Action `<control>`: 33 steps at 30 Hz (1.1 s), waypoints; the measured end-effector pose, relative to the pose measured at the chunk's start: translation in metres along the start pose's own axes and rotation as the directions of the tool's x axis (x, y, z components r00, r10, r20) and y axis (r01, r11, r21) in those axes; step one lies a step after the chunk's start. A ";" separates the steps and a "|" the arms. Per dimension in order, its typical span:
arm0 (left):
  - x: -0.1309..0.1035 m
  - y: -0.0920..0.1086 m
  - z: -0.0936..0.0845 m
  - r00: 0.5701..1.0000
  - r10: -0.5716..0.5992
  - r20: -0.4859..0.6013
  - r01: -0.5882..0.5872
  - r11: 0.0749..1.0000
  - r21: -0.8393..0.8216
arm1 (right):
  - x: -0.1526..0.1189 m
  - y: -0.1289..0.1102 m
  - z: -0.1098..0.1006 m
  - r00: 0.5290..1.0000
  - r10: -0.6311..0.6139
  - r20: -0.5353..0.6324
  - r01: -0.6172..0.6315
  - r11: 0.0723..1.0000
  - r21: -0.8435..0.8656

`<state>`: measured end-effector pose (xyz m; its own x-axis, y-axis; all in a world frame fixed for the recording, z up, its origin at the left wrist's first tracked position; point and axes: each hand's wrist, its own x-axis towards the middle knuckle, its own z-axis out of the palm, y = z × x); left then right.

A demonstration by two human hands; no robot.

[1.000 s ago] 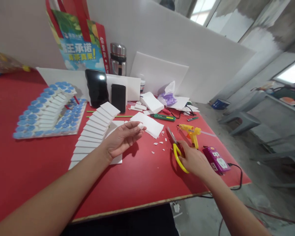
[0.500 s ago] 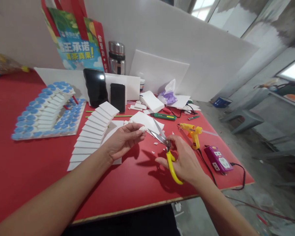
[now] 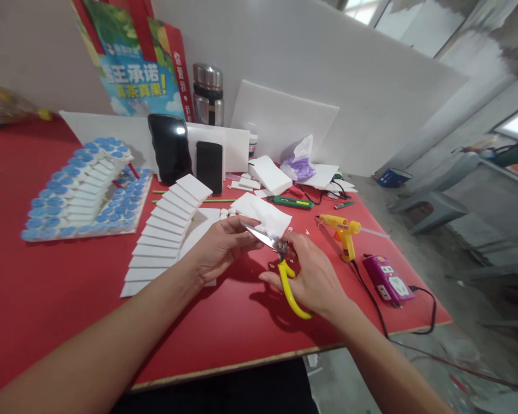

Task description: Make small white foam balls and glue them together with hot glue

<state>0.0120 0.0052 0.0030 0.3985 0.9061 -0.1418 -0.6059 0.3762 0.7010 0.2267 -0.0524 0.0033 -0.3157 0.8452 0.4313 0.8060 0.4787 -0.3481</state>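
Note:
My right hand (image 3: 317, 276) grips a pair of scissors (image 3: 291, 296) with yellow handles, its metal blades pointing up and left. The blades reach to the fingertips of my left hand (image 3: 222, 244), whose thumb and fingers are pinched together. A small white foam piece is in that pinch, now mostly hidden by the fingers and blades. Beneath and behind the hands lie a white sheet (image 3: 280, 221) and tiny white scraps. Left of my left hand a curved, fanned stair of white foam strips (image 3: 162, 230) stands on the red table (image 3: 242, 322).
A blue-and-white stair model (image 3: 86, 192) stands at left. Two phones (image 3: 170, 150) lean against white board, near a steel flask (image 3: 208, 95) and a printed bag (image 3: 133, 69). To the right are a yellow glue gun (image 3: 341, 229), a purple power socket (image 3: 388, 280) and a green cutter (image 3: 291, 202).
The scissors have moved left, and their blades have come closer together at my left fingertips. The white piece, visible before, is now mostly covered. The camera view has shifted slightly.

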 end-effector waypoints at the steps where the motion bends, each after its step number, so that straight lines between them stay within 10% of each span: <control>1: 0.000 0.000 0.000 1.000 0.005 -0.003 -0.005 1.000 0.001 | 0.000 0.000 0.000 1.000 0.002 0.000 -0.002 1.000 0.003; 33: 0.001 -0.003 -0.001 1.000 -0.007 0.016 0.006 0.996 0.094 | -0.016 0.003 0.021 0.987 -0.042 -0.154 0.036 0.999 -0.040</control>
<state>0.0135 0.0052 0.0004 0.4142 0.9000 -0.1356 -0.5362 0.3617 0.7626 0.2234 -0.0596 -0.0224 -0.2684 0.7776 0.5686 0.8136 0.4991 -0.2983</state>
